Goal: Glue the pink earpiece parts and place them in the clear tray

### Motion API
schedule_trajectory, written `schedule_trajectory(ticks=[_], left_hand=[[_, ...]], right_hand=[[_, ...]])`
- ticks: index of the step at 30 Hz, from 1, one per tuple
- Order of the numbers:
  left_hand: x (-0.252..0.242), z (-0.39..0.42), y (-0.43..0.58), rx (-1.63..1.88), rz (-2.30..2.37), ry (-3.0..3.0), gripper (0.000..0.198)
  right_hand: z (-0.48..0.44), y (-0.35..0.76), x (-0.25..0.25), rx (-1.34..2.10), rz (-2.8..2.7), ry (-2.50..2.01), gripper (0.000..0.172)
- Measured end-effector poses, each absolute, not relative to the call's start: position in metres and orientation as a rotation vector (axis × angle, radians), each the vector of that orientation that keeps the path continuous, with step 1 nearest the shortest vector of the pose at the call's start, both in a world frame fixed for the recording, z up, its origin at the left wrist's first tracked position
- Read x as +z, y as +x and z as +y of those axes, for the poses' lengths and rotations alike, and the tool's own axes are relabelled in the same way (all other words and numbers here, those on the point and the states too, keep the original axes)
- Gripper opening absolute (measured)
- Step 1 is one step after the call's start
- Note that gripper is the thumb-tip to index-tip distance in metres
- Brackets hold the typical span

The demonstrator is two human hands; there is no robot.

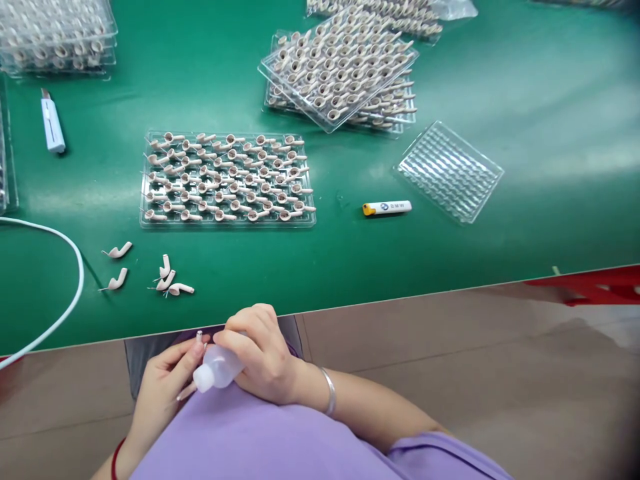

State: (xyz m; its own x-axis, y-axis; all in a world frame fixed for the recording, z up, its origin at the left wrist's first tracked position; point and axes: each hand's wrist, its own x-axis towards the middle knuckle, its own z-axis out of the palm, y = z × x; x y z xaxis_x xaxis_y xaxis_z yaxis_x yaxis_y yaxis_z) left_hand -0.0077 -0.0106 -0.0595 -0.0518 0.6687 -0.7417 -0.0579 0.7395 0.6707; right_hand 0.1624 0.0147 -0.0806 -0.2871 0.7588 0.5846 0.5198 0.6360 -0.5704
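My right hand (263,353) is wrapped round a small translucent squeeze bottle (225,363), tilted with its white cap end toward my lower left. My left hand (170,373) pinches a small pale pipe-shaped part (199,335) beside the bottle; only its tip shows above the fingers. Both hands are close together in front of the body, just below the table's near edge. On the table beyond them lie several loose pipe-shaped parts (167,280) with thin wires sticking out. Behind these, a clear plastic tray (227,225) holds rows of the same parts.
A lighter (387,208) with a yellow end lies right of the filled tray, near a clear ridged plastic tray (450,172). Stacked filled trays (340,73) stand farther back, with more at far left (55,40). A blue cutter knife (53,123) and white cable (75,280) lie left.
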Motion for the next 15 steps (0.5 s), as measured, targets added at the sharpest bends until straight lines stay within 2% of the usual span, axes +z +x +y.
schedule_trajectory(ticks=[15], left_hand=[[-0.052, -0.001, 0.003, 0.614, 1.582, 0.431, 0.051]], right_hand=[[0.014, 0.163, -0.080, 0.350, -1.927, -1.024, 0.019]])
